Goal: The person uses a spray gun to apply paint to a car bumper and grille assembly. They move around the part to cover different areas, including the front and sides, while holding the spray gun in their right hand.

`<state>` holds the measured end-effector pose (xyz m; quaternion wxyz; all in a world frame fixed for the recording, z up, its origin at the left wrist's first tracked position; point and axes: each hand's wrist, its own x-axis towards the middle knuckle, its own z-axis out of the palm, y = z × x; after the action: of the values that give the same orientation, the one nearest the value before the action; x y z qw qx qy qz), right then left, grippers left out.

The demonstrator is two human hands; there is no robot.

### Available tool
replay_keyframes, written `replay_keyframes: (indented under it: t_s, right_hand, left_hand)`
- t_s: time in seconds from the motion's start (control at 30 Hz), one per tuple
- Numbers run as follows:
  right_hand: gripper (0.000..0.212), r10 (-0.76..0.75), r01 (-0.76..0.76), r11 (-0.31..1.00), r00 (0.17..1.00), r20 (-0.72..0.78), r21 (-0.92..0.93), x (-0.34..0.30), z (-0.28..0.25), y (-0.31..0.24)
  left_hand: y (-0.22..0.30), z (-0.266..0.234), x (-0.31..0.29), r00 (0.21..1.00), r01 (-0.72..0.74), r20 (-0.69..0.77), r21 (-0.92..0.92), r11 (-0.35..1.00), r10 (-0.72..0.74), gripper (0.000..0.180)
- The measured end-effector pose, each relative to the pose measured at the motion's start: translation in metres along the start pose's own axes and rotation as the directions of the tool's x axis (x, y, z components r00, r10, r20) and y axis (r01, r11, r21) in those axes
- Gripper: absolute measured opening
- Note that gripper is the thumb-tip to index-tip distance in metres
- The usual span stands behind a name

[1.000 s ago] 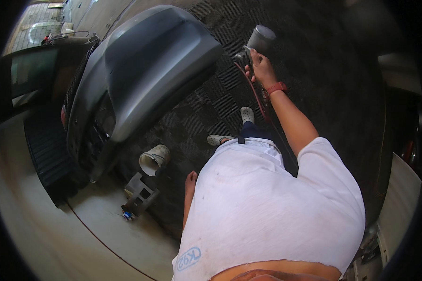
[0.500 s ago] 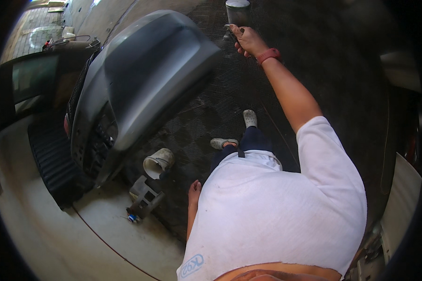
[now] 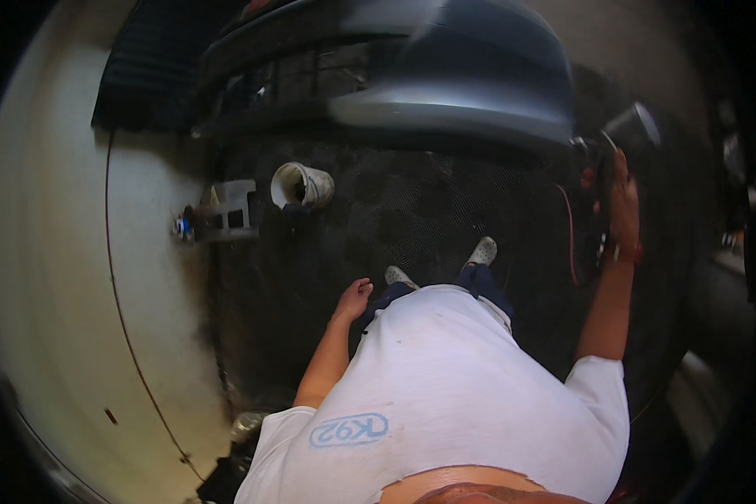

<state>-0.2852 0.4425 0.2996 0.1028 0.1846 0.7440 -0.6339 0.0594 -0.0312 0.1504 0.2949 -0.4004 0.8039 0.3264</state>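
Note:
At the right, my right hand (image 3: 623, 202) is closed round the handle of a spray gun (image 3: 611, 141), blurred by motion. The gun's grey cup (image 3: 634, 126) tilts to the upper right. The nozzle end is close to the right end of a large grey car bumper (image 3: 479, 92), which spans the top of the view; I cannot tell whether they touch. My left hand (image 3: 355, 299) hangs beside my left thigh with loosely bent fingers, and nothing shows in it.
Left of my feet, a dirty white bucket (image 3: 315, 186) lies tipped beside a grey plastic stool (image 3: 237, 210). A red hose (image 3: 569, 235) hangs near my right arm. Dark textured matting (image 3: 412, 193) covers the floor, with pale concrete (image 3: 155, 277) at the left. A black ribbed panel (image 3: 147, 76) stands upper left.
My view has turned left, so the bumper now lies across the top. My right hand, still holding the spray gun, appears farther right and lower. More of my left arm shows.

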Motion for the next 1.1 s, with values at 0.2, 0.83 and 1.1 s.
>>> replay_keyframes:
  t_s: [0.2, 0.83, 1.1]
  right_hand:
    - [0.062, -0.078, 0.079, 0.997, 0.986, 0.147, 0.004, -0.093, 0.087, -0.002]
    - [0.064, -0.169, 0.224, 0.974, 0.778, 0.605, -0.016, -0.326, 0.493, -0.011]
    - [0.062, -0.184, 0.224, 0.974, 0.726, 0.662, 0.024, -0.334, 0.616, -0.023]
  left_hand:
    - [-0.117, 0.008, 0.020, 0.997, 0.067, -0.023, -0.232, 0.970, -0.074, 0.047]
    - [-0.528, -0.006, 0.005, 0.942, 0.331, 0.142, -0.532, 0.779, -0.303, 0.046]
    - [-0.547, -0.058, 0.040, 0.892, 0.398, 0.182, -0.748, 0.532, -0.413, 0.047]
